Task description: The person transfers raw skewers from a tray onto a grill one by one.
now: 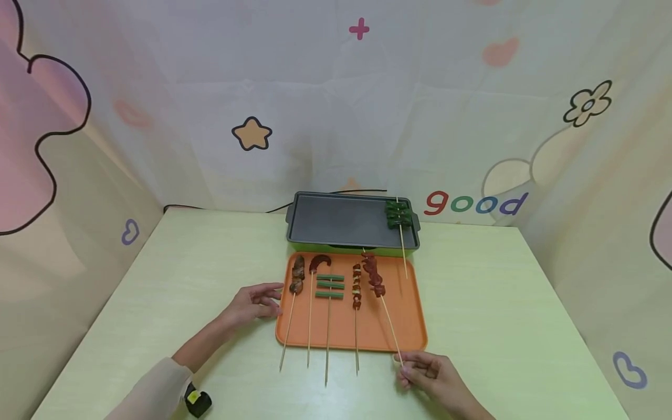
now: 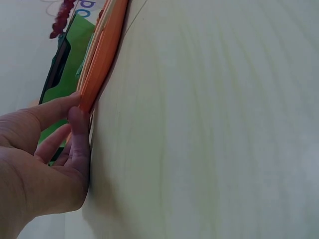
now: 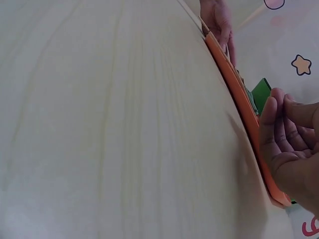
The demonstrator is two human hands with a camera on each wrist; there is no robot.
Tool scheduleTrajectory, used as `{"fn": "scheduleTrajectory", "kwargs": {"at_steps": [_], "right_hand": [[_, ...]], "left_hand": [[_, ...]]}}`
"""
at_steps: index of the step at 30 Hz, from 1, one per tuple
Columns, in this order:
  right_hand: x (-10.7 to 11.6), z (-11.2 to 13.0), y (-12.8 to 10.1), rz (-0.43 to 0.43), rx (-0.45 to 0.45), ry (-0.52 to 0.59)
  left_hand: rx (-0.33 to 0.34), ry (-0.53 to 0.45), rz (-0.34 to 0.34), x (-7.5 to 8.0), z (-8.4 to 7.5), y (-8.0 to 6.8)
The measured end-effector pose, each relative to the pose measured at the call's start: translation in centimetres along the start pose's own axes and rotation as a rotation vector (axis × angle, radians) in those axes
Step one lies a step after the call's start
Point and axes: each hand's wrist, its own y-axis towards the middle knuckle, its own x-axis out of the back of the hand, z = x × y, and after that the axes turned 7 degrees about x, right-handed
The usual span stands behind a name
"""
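Note:
My right hand pinches the stick of a red meat skewer between thumb and fingertips, near the tray's front right corner. In the left wrist view, the red meat shows raised above the tray's level. The orange tray also carries a brown meat skewer, a skewer with a curled dark red piece, a green bean skewer and a thin mixed skewer, sticks toward me. Extended and slightly bent, the fingers of my left hand touch the tray's left rim.
Behind the tray stands a dark grill plate on a green base, with a green leafy skewer at its right end. Its stick overhangs the tray. A black cable runs behind. The patterned curtain encloses the pale table.

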Motion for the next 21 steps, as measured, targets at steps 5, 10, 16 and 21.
{"fn": "scheduleTrajectory", "kwargs": {"at_steps": [5, 10, 16, 21], "right_hand": [[-0.4, 0.7, 0.8, -0.006, 0.059, -0.013], [-0.6, 1.5, 2.5, -0.056, 0.079, -0.063], [-0.6, 2.4, 4.9, -0.132, 0.053, -0.111], [-0.4, 2.9, 7.0, -0.228, 0.006, -0.117]], "left_hand": [[-0.014, 0.004, -0.002, 0.3, 0.3, 0.1], [-0.033, 0.006, -0.005, 0.5, 0.5, 0.3], [-0.039, 0.026, 0.009, 0.6, 0.4, 0.4], [-0.04, 0.019, 0.018, 0.5, 0.5, 0.5]]}}
